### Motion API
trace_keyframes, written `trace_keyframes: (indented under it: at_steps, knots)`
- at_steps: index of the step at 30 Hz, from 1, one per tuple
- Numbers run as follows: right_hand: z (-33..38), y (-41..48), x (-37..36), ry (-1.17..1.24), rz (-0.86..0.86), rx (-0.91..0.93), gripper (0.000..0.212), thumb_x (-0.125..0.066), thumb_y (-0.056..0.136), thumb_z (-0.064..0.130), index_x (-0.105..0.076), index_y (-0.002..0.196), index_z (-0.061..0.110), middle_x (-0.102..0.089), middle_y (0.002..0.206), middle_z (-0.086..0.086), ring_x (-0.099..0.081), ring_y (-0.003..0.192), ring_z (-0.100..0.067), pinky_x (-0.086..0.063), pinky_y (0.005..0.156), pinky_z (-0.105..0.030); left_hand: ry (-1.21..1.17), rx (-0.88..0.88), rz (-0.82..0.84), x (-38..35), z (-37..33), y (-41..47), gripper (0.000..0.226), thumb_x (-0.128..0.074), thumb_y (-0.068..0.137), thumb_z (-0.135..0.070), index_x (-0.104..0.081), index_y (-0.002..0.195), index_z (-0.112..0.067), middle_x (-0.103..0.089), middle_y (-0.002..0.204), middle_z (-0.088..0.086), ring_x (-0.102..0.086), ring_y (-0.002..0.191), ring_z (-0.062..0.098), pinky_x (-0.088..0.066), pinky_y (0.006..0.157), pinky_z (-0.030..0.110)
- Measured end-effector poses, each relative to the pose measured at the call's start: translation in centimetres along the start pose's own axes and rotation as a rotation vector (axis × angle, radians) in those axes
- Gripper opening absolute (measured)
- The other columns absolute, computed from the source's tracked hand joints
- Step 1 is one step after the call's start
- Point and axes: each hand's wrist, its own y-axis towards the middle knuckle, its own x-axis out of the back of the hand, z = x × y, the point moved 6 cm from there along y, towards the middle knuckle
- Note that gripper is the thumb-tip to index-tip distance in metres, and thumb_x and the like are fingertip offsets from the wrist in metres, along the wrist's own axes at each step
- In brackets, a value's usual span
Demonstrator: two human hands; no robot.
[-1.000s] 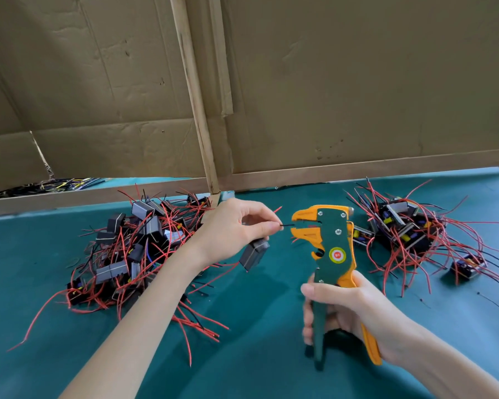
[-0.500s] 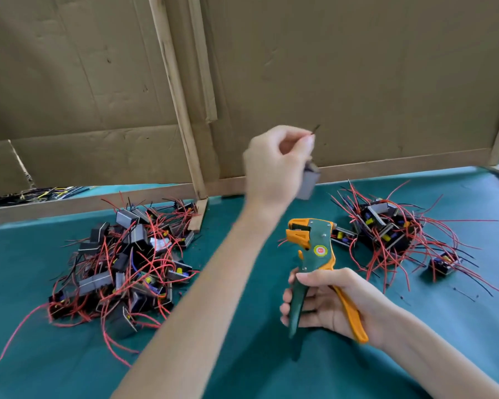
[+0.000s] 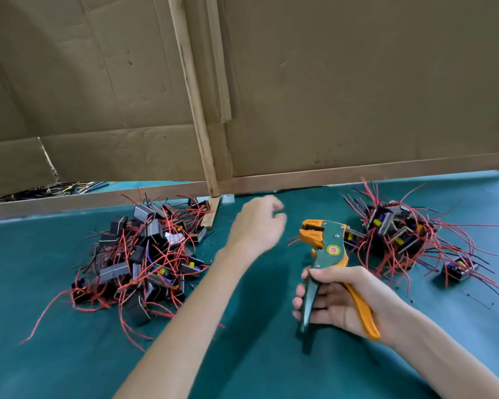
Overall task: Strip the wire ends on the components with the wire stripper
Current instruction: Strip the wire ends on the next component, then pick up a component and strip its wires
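My right hand (image 3: pixel 344 302) grips the handles of the orange and green wire stripper (image 3: pixel 330 240), which stands upright over the green mat (image 3: pixel 69 364) with its jaws pointing left. My left hand (image 3: pixel 257 226) hovers just left of the jaws, blurred, its fingers loosely curled with nothing in them. A pile of black components with red and black wires (image 3: pixel 144 254) lies to the left. A second pile of components (image 3: pixel 398 231) lies to the right, behind the stripper.
A single component (image 3: pixel 458 270) lies apart at the right pile's near edge. Cardboard walls (image 3: pixel 357 82) on a wooden frame with an upright post (image 3: pixel 196 110) close off the back of the table. Loose wires (image 3: pixel 55 188) show through a gap at far left.
My left hand held a component by its wire at the jaws, lifted it toward the right pile, and is now back down beside the stripper without it. The right hand kept its grip.
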Motion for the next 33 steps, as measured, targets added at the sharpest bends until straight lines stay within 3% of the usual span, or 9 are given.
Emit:
trace_keyframes:
  at_steps: [4,7,14,19,23,26,29,33]
  knots:
    - [0.1,-0.1,0.0,-0.018,-0.007,0.011,0.039,-0.091,0.048,0.004,-0.070,0.080,-0.002,-0.065,0.084,-0.028,-0.067,0.078,-0.043,-0.056,0.076,-0.053,0.352,0.186,-0.059,2.6,8.3,-0.2,0.030,-0.050,0.095,-0.018,-0.055,0.122,-0.005,-0.060,0.120,0.013,-0.058,0.107,0.030,-0.048,0.091,0.042]
    - [0.1,-0.1,0.0,-0.003,-0.013,0.008,0.038,-0.090,0.048,0.003,-0.070,0.080,-0.003,-0.064,0.084,-0.028,-0.067,0.078,-0.043,-0.056,0.076,-0.053,0.537,0.234,-0.036,3.1,11.4,-0.1,0.030,-0.048,0.096,-0.021,-0.051,0.122,-0.006,-0.059,0.118,0.012,-0.053,0.111,0.031,-0.043,0.087,0.038]
    - [0.2,-0.4,-0.1,-0.008,-0.026,0.009,0.030,-0.084,0.054,0.003,-0.069,0.079,-0.003,-0.063,0.083,-0.028,-0.066,0.077,-0.043,-0.056,0.076,-0.053,0.781,0.178,-0.089,2.1,13.3,0.1,0.034,-0.054,0.095,-0.035,-0.057,0.120,-0.013,-0.055,0.123,0.007,-0.045,0.118,0.027,-0.033,0.099,0.037]
    - [0.1,-0.5,-0.2,-0.020,-0.028,0.006,0.026,-0.081,0.056,0.004,-0.069,0.078,-0.003,-0.063,0.083,-0.027,-0.066,0.076,-0.043,-0.056,0.075,-0.053,0.688,0.144,-0.111,2.0,13.2,0.1,0.030,-0.059,0.092,-0.025,-0.053,0.121,-0.025,-0.056,0.118,0.004,-0.045,0.114,0.026,-0.031,0.094,0.036]
    - [0.1,-0.6,-0.1,-0.020,-0.035,0.005,0.025,-0.080,0.057,0.004,-0.070,0.078,-0.003,-0.064,0.083,-0.028,-0.067,0.076,-0.043,-0.056,0.074,-0.053,0.569,0.089,-0.036,1.3,12.1,-0.2,0.021,-0.062,0.091,-0.023,-0.056,0.110,-0.031,-0.054,0.116,-0.002,-0.043,0.113,0.024,-0.024,0.092,0.041]
    - [0.2,-0.6,-0.1,-0.022,-0.043,0.009,0.022,-0.078,0.058,0.005,-0.070,0.078,-0.003,-0.064,0.083,-0.028,-0.067,0.076,-0.043,-0.057,0.074,-0.052,0.437,0.068,0.016,1.1,11.0,-0.4,0.017,-0.066,0.088,-0.025,-0.058,0.101,-0.031,-0.061,0.111,-0.004,-0.053,0.101,0.020,-0.017,0.100,0.045]
    - [0.2,-0.6,-0.1,-0.018,-0.046,0.011,0.023,-0.078,0.057,0.004,-0.070,0.077,-0.003,-0.064,0.083,-0.028,-0.067,0.076,-0.042,-0.057,0.073,-0.052,0.328,0.041,0.029,1.1,9.5,-0.6,0.024,-0.070,0.084,-0.031,-0.052,0.100,-0.032,-0.063,0.106,-0.007,-0.055,0.100,0.019,-0.014,0.104,0.047]
    - [0.2,-0.6,-0.2,-0.019,-0.044,0.013,0.031,-0.084,0.050,0.002,-0.070,0.077,-0.004,-0.064,0.082,-0.028,-0.067,0.075,-0.043,-0.057,0.072,-0.053,0.153,-0.012,0.113,0.5,7.3,-0.8,0.036,-0.074,0.079,-0.023,-0.050,0.103,-0.036,-0.064,0.102,-0.018,-0.051,0.105,0.011,-0.021,0.101,0.045]
